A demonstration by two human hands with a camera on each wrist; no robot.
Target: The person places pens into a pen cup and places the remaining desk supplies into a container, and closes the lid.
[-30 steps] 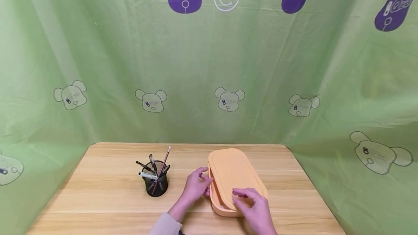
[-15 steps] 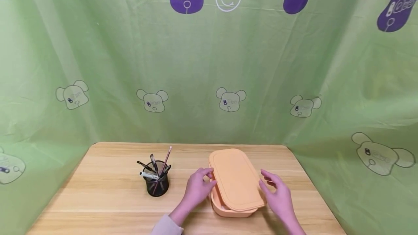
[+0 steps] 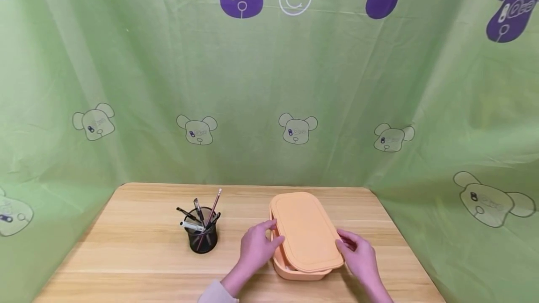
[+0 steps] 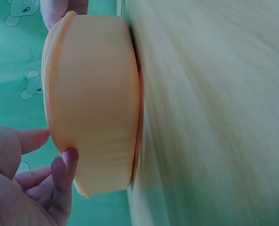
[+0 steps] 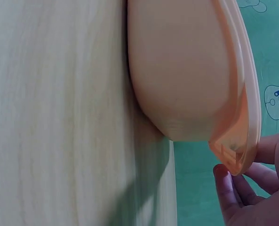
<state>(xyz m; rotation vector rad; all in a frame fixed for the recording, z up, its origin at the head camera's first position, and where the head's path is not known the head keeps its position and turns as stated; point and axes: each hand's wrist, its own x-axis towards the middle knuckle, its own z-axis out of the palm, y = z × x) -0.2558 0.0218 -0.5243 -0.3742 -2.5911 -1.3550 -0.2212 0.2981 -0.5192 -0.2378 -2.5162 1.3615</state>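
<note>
An orange plastic storage box stands on the table. Its flat lid lies askew on top, shifted to the right, with a gap along the front left. Something whitish shows inside that gap, too small to tell. At the box's left side, my left hand pinches the lid's edge; in the left wrist view its thumb and fingertips meet at the rim. On the opposite side, my right hand pinches the lid's overhanging right corner. The right wrist view shows that lid corner jutting past the box wall, between thumb and fingers.
A black mesh pen holder with several pens and a pencil stands to the left of the box. The wooden table reaches back to a green curtain with bear prints, which hangs around the sides too.
My right hand has gone from the front of the lid to its right edge and now grips it. The lid's front end has shifted right. My left hand has moved slightly onto the lid's edge.
</note>
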